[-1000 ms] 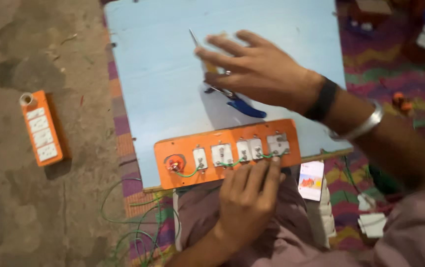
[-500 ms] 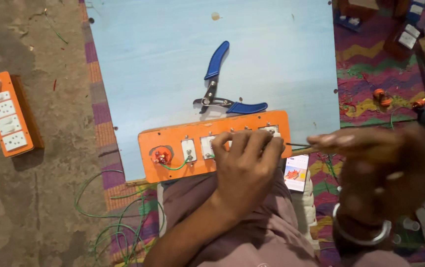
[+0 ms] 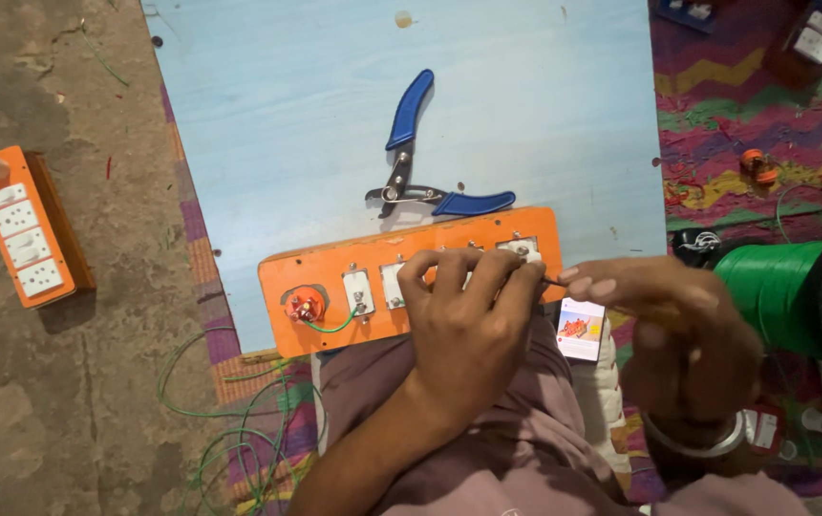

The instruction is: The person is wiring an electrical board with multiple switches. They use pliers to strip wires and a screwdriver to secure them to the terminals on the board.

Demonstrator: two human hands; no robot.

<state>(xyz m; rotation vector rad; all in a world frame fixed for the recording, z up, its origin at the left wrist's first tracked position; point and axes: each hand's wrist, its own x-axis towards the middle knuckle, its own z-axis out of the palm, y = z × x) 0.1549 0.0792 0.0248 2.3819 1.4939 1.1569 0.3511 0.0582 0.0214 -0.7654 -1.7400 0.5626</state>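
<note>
Right hand [image 3: 664, 330] has dropped from the pliers [image 3: 425, 158] to the orange switch board's [image 3: 334, 282] right end, gripping a thin tool; left hand [image 3: 468, 311] pinches a terminal there. Slip risk: tool tip could jab fingers or skid off the table [image 3: 287, 115].

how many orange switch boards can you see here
2: one orange switch board lies on the blue panel under the left hand; another sits on the floor at far left.

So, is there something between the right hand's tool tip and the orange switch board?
Only the left hand: its fingers lie over the orange switch board where the right hand points its thin tool. Nothing else visible blocks it.
</note>
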